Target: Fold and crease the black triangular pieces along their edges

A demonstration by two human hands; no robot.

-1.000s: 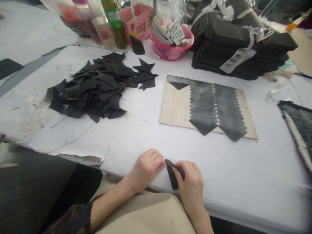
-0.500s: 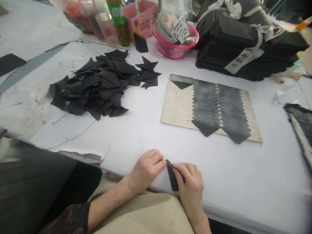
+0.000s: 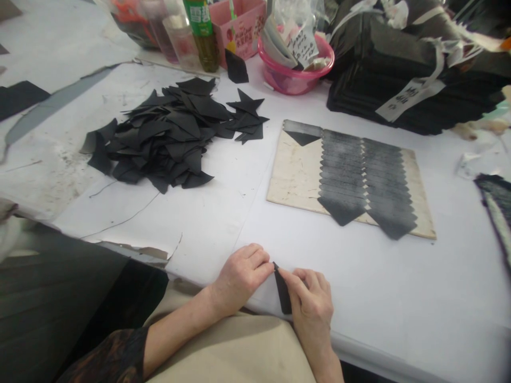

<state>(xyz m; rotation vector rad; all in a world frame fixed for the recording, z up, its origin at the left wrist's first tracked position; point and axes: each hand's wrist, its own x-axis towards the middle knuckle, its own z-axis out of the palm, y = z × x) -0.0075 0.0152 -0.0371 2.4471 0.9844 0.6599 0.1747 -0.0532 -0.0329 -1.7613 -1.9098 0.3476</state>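
Right hand (image 3: 313,298) had edged its fingertips toward the black piece's (image 3: 283,296) far tip, pinching it opposite the left hand's (image 3: 242,274) pinch near the tabletop's (image 3: 223,223) front edge; aligned edges and even pressure looked best for a clean fold.

Black piece (image 3: 282,292) partly hidden by right hand (image 3: 313,298); whether left hand (image 3: 243,274) pinches or only touches its top corner, too small to tell. Lower pieces of loose pile (image 3: 159,138) covered by upper ones. Bottle (image 3: 202,40) cut off by top edge; tied stack (image 3: 383,64) and fuzzy dark piece (image 3: 495,207) by right edge. Writing on white tag (image 3: 411,99) too blurred to read.
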